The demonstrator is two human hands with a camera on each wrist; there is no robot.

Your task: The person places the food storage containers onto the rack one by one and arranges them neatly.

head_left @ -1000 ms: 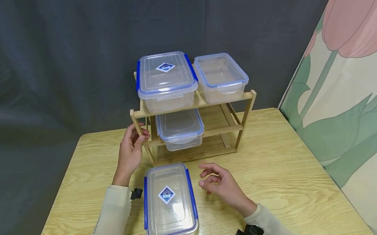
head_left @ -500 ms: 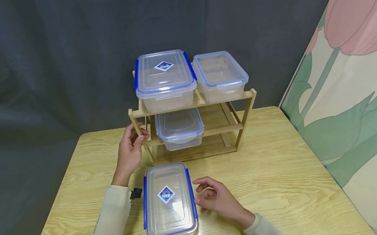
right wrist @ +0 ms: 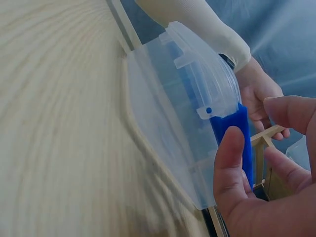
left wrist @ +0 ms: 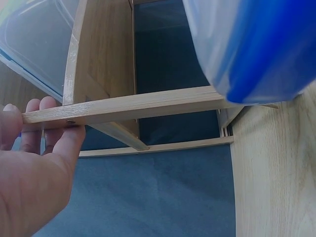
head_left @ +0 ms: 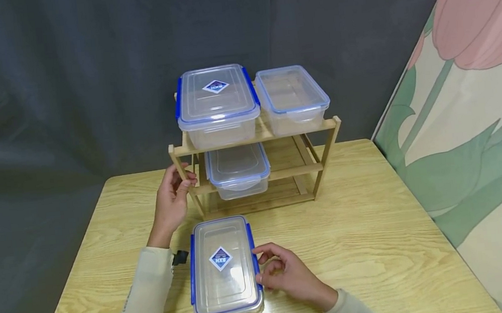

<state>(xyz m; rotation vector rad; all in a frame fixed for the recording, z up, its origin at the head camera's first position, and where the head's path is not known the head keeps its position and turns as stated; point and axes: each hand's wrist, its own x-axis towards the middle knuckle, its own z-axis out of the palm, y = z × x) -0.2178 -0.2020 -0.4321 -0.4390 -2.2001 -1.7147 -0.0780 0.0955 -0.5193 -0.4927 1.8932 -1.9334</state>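
My left hand (head_left: 170, 204) grips the front left post of a wooden two-tier rack (head_left: 260, 207); in the left wrist view the fingers and thumb wrap that wooden post (left wrist: 143, 104). On the table before the rack lies a clear lidded food container (head_left: 225, 292) with a blue seal, blue side latches and a diamond label. Beside its right edge is my right hand (head_left: 290, 276), fingers bent and apart. Seen from the right wrist, the thumb lies against the blue latch (right wrist: 236, 129), while the other fingers hover above it.
On the rack's top stand a large container with blue latches (head_left: 216, 104) and a smaller clear container (head_left: 294, 92). A third lidded container (head_left: 239, 170) sits on the shelf below. Behind hangs a dark curtain (head_left: 112, 79); a floral panel (head_left: 475, 170) borders the right side.
My right hand has moved left and down to the right latch of the container on the table. The left hand keeps its grip on the rack post.
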